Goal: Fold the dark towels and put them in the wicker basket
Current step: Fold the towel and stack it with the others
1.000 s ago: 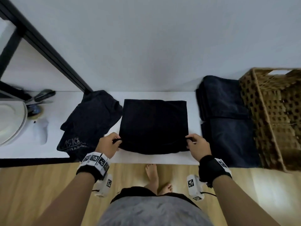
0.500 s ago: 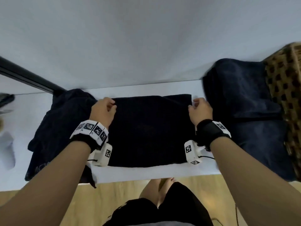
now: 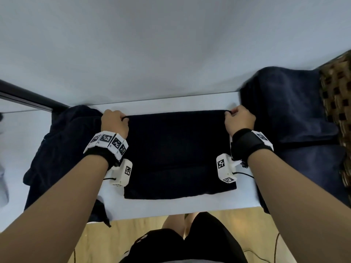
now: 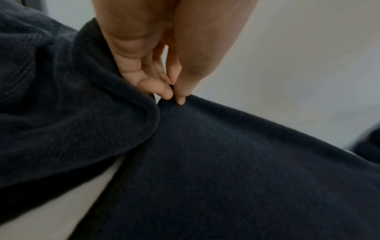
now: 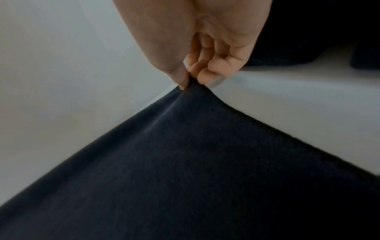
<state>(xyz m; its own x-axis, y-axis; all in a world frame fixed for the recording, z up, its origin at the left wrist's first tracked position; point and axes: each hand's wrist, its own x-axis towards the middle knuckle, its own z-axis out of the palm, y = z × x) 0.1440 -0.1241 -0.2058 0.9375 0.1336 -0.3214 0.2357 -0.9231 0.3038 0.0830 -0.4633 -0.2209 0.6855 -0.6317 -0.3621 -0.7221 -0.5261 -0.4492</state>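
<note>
Left grip (image 3: 114, 121) and right grip (image 3: 239, 119) each pinching the folded towel's (image 3: 178, 152) far corners

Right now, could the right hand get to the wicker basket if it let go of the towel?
Probably yes: the right hand pinches the towel, and only folded towels lie before the wicker basket.

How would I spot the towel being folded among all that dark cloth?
Look at the white table below the pale wall. The flat black rectangular towel lies in its middle, between a crumpled dark heap and a navy stack; only it has both far corners pinched.
</note>
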